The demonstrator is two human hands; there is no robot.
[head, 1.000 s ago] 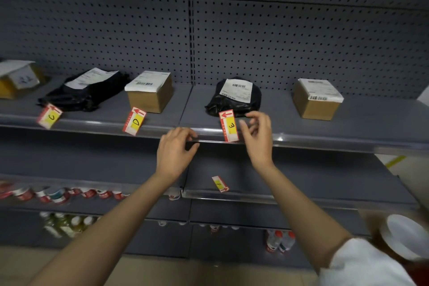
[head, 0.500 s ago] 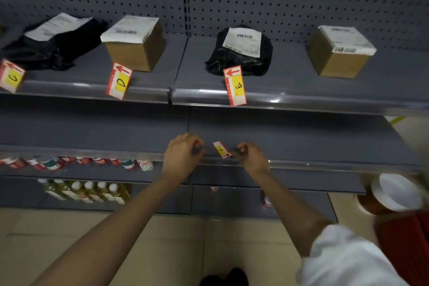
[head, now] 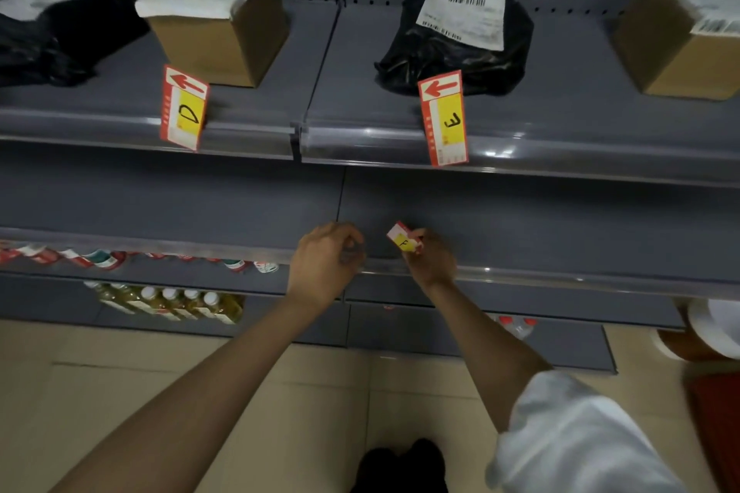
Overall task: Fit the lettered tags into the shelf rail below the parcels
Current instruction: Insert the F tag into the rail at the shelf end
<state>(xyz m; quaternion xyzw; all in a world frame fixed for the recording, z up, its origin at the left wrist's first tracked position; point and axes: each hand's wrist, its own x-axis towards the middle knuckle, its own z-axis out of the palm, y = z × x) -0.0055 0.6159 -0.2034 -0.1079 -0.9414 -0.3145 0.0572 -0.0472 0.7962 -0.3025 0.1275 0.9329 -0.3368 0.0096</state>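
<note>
Two red-and-yellow tags stand in the upper shelf rail: tag D below a cardboard box, and tag E below a black bag parcel. Another cardboard box stands at the far right with no tag under it. My right hand pinches a small tag marked F just above the lower shelf's edge. My left hand hovers beside it, fingers curled and empty.
A second black bag parcel lies at the upper left. Cans and bottles fill lower shelves on the left. A white-lidded container sits at the right edge. Tiled floor lies below.
Both hands dropped from tag E in the upper rail to the lower shelf. My right hand has taken hold of the small F tag that lay there and lifted it slightly.
</note>
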